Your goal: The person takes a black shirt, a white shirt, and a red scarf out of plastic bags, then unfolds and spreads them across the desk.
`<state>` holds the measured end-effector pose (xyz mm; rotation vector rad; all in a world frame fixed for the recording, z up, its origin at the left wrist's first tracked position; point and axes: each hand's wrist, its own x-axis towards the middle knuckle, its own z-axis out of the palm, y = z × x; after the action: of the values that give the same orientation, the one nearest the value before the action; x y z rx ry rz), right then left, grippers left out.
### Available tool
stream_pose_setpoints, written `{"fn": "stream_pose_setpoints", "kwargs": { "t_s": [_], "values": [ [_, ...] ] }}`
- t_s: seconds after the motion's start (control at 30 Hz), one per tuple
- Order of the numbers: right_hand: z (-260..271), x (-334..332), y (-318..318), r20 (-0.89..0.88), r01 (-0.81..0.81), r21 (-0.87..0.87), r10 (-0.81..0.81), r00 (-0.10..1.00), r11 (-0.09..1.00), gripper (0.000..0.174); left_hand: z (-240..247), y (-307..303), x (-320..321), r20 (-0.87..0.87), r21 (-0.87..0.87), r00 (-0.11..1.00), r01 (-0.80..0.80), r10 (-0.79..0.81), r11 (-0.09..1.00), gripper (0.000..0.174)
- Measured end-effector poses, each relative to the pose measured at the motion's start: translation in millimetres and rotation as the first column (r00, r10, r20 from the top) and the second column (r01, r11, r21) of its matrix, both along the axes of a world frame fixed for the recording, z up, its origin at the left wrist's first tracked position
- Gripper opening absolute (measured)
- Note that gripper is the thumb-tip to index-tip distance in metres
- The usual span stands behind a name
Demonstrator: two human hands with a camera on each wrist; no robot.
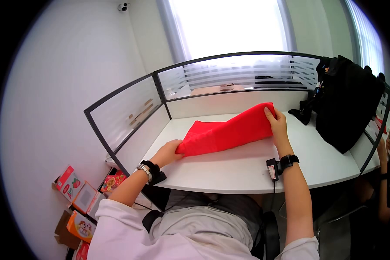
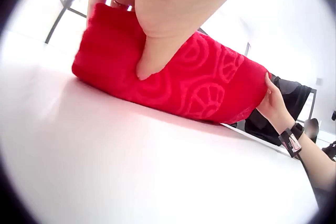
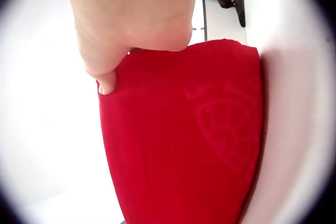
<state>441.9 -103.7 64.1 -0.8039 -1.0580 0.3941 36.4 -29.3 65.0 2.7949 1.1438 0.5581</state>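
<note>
A red patterned cloth (image 1: 229,132), folded into a long band, stretches between both hands over the white desk. The left hand (image 1: 167,152) grips its left end low at the desk surface; in the left wrist view the thumb of that hand (image 2: 163,19) presses on the raised pattern of the cloth (image 2: 202,85). At the other end, held higher, the right hand (image 1: 279,125) pinches the upper right corner. The right wrist view has the right hand (image 3: 136,19) with its thumb on the cloth (image 3: 168,140) near the edge; its other fingers are hidden.
A black bag (image 1: 349,99) stands at the desk's right side. A framed partition (image 1: 242,90) runs along the back and left of the white desk (image 1: 229,173). Boxes (image 1: 80,225) lie at the lower left. Part of another person's arm (image 1: 383,173) shows at the far right.
</note>
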Motion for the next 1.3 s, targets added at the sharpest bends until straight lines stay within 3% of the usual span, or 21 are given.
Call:
{"fn": "stream_pose_setpoints", "kwargs": {
  "t_s": [0.1, 0.17, 0.3, 0.37, 0.43, 0.5, 0.57, 0.63, 0.73, 0.83, 0.87, 0.97, 1.03, 1.1, 1.17, 1.3],
  "values": [
    [-3, 0, 3, -0.001, 0.039, -0.02, -0.039, 0.999, 0.999, 0.036, -21, 1, -18, -0.001, 0.041, 0.998, 0.055, -0.055, 0.998, 0.036],
    [-2, 2, 5, 0.06, 0.052, -0.008, -0.052, 0.997, 0.999, 0.034, -15, -6, -21, 0.049, 0.027, 0.998, 0.037, -0.038, 0.999, 0.029],
    [7, -5, -5, 0.02, 0.085, 0.01, -0.085, 0.996, 0.996, 0.032, 4, 8, -37, 0.137, -0.083, 0.99, 0.03, -0.018, 0.996, 0.015],
    [14, -7, -12, 0.041, 0.19, 0.107, -0.196, 0.98, 0.976, 0.033, 17, 30, -49, 0.344, -0.004, 0.932, 0.12, -0.111, 0.993, 0.013],
    [21, -7, -19, -0.027, 0.17, 0.206, -0.168, 0.985, 0.964, 0.031, 58, 19, -56, 0.494, -0.014, 0.864, 0.119, -0.097, 0.993, 0.019],
    [33, 1, -36, 0.07, 0.305, 0.145, -0.317, 0.946, 0.941, 0.028, 91, 11, -62, 0.736, -0.045, 0.662, 0.257, -0.142, 0.965, 0.029],
    [63, -2, -56, 0.036, 0.204, 0.204, -0.215, 0.976, 0.958, 0.026, 139, -32, -72, 0.729, -0.033, 0.651, 0.34, -0.21, 0.94, 0.039],
    [100, -28, -84, -0.041, 0.062, 0.222, -0.054, 0.998, 0.973, 0.027, 167, -51, -78, 0.744, -0.032, 0.654, 0.242, -0.139, 0.97, 0.043],
    [134, -44, -106, 0.038, 0.067, 0.106, -0.071, 0.997, 0.992, 0.037, 192, -77, -95, 0.76, -0.022, 0.621, 0.32, -0.192, 0.947, 0.044],
    [136, -32, -91, 0.106, -0.025, -0.181, 0.045, 0.993, 0.983, 0.039, 186, -71, -108, 0.775, -0.127, 0.623, 0.32, -0.107, 0.939, 0.045],
    [130, -31, -80, 0.117, -0.032, -0.182, 0.054, 0.992, 0.983, 0.039, 180, -69, -112, 0.752, -0.169, 0.658, 0.271, -0.054, 0.948, 0.044],
    [98, -37, -49, 0.156, -0.187, -0.403, 0.269, 0.951, 0.896, 0.038, 154, -66, -119, 0.736, -0.21, 0.677, 0.205, 0.016, 0.956, 0.04],
    [72, -49, -37, 0.021, -0.287, -0.423, 0.326, 0.945, 0.86, 0.035, 138, -49, -122, 0.717, -0.224, 0.695, 0.158, 0.053, 0.962, 0.037],
    [45, -39, -13, 0.011, -0.345, -0.41, 0.383, 0.924, 0.844, 0.032, 135, -65, -117, 0.647, -0.312, 0.742, 0.045, 0.178, 0.949, 0.033],
    [41, -64, -23, 0.059, -0.327, -0.405, 0.381, 0.923, 0.854, 0.035, 127, -81, -103, 0.686, -0.327, 0.712, 0.122, 0.146, 0.937, 0.032],
    [59, -108, -54, -0.093, -0.368, -0.367, 0.36, 0.928, 0.854, 0.028, 128, -111, -77, 0.725, -0.418, 0.679, 0.301, 0.115, 0.857, 0.034]
  ]
}}
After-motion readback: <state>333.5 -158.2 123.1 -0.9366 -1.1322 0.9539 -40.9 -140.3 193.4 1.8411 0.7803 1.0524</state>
